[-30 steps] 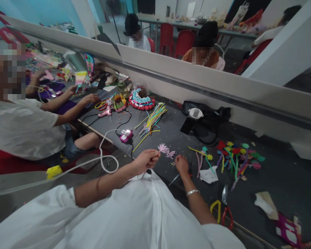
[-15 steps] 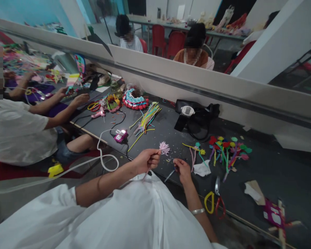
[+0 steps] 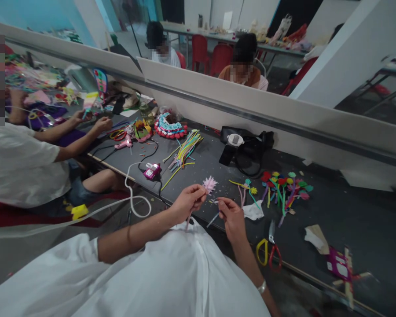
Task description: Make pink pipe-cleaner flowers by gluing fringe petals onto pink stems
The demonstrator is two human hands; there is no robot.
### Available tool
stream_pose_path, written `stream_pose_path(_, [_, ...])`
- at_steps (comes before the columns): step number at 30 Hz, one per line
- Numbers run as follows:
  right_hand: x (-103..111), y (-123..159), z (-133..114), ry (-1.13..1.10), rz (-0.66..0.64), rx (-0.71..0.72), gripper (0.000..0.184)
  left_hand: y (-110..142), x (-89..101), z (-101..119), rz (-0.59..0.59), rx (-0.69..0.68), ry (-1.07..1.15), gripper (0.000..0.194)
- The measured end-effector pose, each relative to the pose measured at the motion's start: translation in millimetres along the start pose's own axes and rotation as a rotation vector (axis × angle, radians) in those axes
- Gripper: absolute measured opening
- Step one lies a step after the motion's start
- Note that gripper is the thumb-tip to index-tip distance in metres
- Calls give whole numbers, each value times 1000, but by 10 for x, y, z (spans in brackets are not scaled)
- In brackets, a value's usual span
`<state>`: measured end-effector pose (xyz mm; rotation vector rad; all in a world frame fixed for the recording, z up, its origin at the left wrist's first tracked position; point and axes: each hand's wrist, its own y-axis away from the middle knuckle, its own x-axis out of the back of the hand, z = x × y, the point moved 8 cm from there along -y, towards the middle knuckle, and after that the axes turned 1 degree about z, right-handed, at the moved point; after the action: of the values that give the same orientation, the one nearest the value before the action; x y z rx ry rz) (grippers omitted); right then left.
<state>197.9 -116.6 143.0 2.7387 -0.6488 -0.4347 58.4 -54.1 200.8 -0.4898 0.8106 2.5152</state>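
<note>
My left hand (image 3: 190, 200) is closed on the stem of a pale pink fuzzy flower (image 3: 210, 185), whose spiky petals stand above my fingertips. Part of a pink stem hangs below the hand. Close by on the right, my right hand (image 3: 231, 215) pinches a thin bluish stick (image 3: 213, 219); its exact kind is too small to tell. The two hands are apart, near the table's front edge. Just beyond my right hand lie a few fuzzy stems with small flowers (image 3: 247, 187) and a crumpled white paper (image 3: 254, 211).
Scissors (image 3: 270, 246) lie at the front edge, right of a heap of colourful fuzzy flowers (image 3: 285, 187). Loose fuzzy stems (image 3: 186, 149), a purple device (image 3: 152, 171) and a pink glue gun (image 3: 123, 142) lie leftward. A co-worker's hands (image 3: 102, 125) are at far left.
My right hand has risen slightly and come nearer the pink flower. My left hand still holds the flower, which is a little more upright. The camera view has shifted slightly.
</note>
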Motion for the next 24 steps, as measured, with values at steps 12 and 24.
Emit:
stream_pose_path(12, [-183,209,-109,133,78,169,26,22,-93,-200,42,64,-66,40])
stream_pose_path(24, [128,21,268,550,119,174,32,-10,15,-274,141,46,-21,33])
